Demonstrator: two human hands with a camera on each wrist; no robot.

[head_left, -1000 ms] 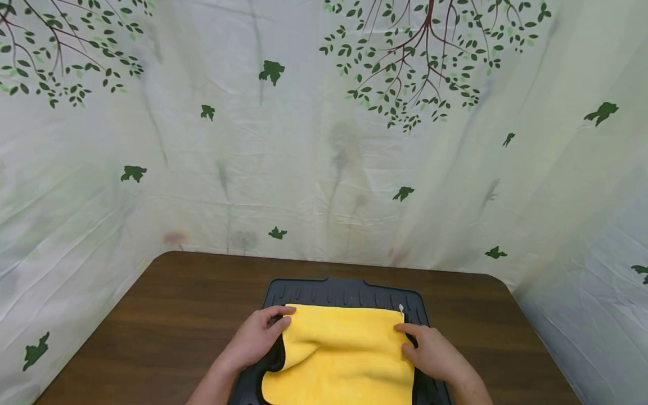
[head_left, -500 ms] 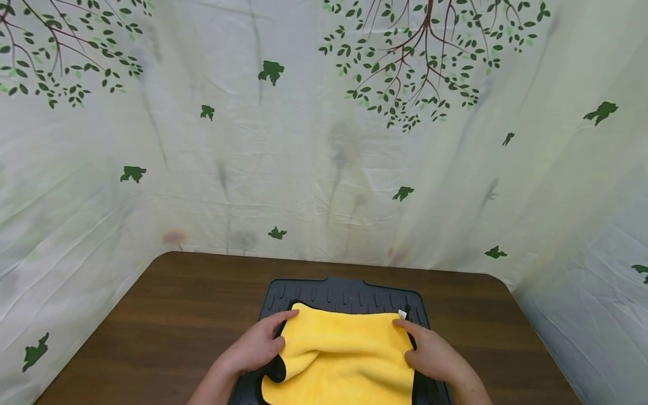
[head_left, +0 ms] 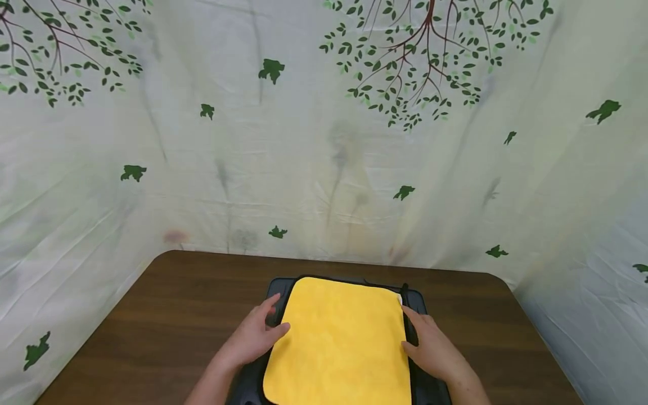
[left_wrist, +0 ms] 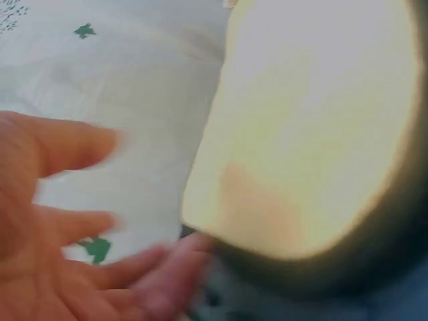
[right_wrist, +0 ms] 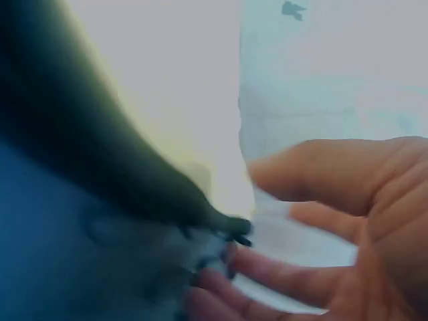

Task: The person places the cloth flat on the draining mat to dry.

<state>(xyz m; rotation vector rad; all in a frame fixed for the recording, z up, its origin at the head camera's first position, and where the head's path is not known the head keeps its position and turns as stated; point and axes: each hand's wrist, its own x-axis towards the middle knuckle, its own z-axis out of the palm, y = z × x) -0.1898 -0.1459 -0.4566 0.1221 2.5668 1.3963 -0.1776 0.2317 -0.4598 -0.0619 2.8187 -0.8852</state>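
A yellow cloth (head_left: 339,343) with a black edge lies flat and smooth over a dark grey ribbed tray (head_left: 417,302). A small white tag (head_left: 400,300) shows near its far right corner. My left hand (head_left: 255,337) is spread at the cloth's left edge, thumb tip over the border; in the left wrist view its fingers (left_wrist: 177,274) are apart and blurred, near the dark rim. At the right edge, my right hand (head_left: 435,349) has its thumb and forefinger separated. The right wrist view shows the right thumb (right_wrist: 301,170) beside the bright cloth (right_wrist: 180,87), fingers below its corner.
A brown wooden table (head_left: 202,298) with rounded far corners carries the tray. Behind it hangs a pale curtain (head_left: 314,169) printed with branches and green leaves, which also runs along both sides.
The cloth was bunched with a fold across it; now it is flat and its far edge reaches farther up the tray. The left fingers have come off the cloth's corner and spread.
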